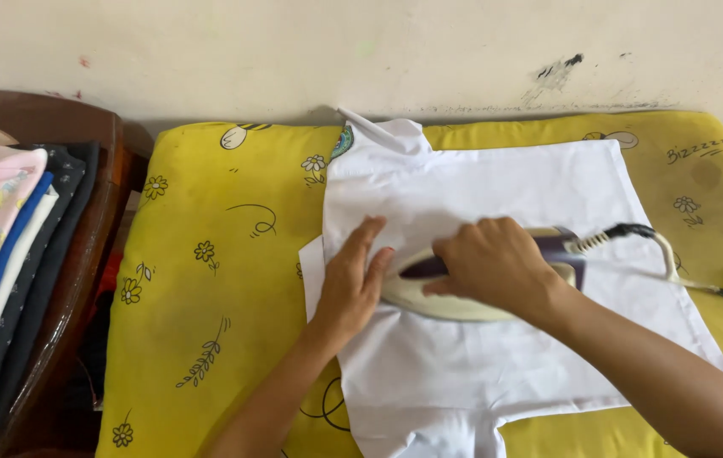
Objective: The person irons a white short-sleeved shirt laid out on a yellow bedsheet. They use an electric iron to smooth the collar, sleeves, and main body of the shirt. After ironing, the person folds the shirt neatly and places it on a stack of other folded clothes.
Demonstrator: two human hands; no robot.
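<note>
1. On the yellow cushion (209,254) printed with flowers, a white shirt (480,373) lies spread flat, its collar toward the wall.
2. The right hand (493,265) wraps around the handle of a cream and purple iron (455,301), which rests on the middle of the shirt.
3. The left hand (351,284) lies flat with fingers spread, holding nothing, pressing the shirt just beside the iron's tip.
4. The iron's cord (667,254) trails off to the right.
5. A stack of folded clothes (5,246) sits on a wooden chair (94,246) at left.
</note>
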